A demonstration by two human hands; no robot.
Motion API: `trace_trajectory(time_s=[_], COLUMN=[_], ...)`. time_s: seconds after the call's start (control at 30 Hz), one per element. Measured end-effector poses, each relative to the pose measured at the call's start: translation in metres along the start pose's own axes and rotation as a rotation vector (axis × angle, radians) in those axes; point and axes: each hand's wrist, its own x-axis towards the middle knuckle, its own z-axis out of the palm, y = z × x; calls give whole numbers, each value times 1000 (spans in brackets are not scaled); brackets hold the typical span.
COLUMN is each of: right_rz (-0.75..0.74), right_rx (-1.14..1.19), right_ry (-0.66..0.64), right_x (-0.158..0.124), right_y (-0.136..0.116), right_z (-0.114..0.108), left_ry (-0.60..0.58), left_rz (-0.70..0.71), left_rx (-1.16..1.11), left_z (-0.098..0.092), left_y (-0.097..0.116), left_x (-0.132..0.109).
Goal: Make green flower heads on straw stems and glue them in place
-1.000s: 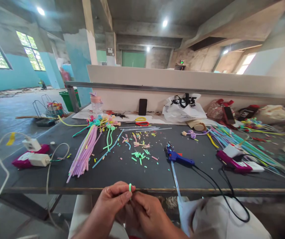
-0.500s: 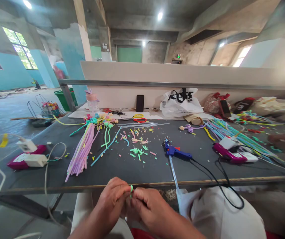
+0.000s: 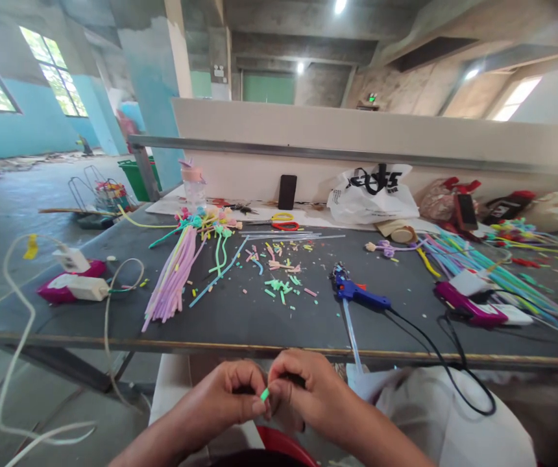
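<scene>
Between my fingertips, just in front of the table edge, is a short bright green piece (image 3: 264, 394) that looks like cut chenille stem. My left hand (image 3: 233, 394) pinches it between thumb and forefinger. My right hand (image 3: 308, 384) is closed against its other side, thumb and forefinger together at the piece. On the dark table beyond lie several green cut pieces (image 3: 281, 286) and scattered pink and yellow bits. A blue glue gun (image 3: 364, 295) rests to the right, a clear glue stick (image 3: 351, 334) reaching from it past the table edge.
A bundle of lilac chenille stems (image 3: 174, 279) lies at left, near a magenta-and-white power strip (image 3: 72, 283). Scissors (image 3: 283, 226) and a phone (image 3: 287, 192) are at the back. Another power strip (image 3: 478, 308), long coloured stems and the glue gun's black cord (image 3: 420, 344) occupy the right.
The view has shifted, so the table sits higher and further right. My hands have turned the green piece from upright to slanted, still holding it at the fingertips.
</scene>
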Motion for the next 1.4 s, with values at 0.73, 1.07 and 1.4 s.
trace_trajectory(time_s=[0.73, 1.07, 1.4], right_rz=[259, 284, 70], right_rx=[366, 406, 280], right_ry=[54, 65, 102], right_x=[0, 4, 5], right_y=[3, 8, 5], right_z=[9, 12, 2], left_ry=[90, 185, 106], left_rz=[62, 12, -6], left_rx=[316, 343, -231], left_z=[5, 5, 7], left_y=[19, 15, 13], left_x=[-1, 5, 5])
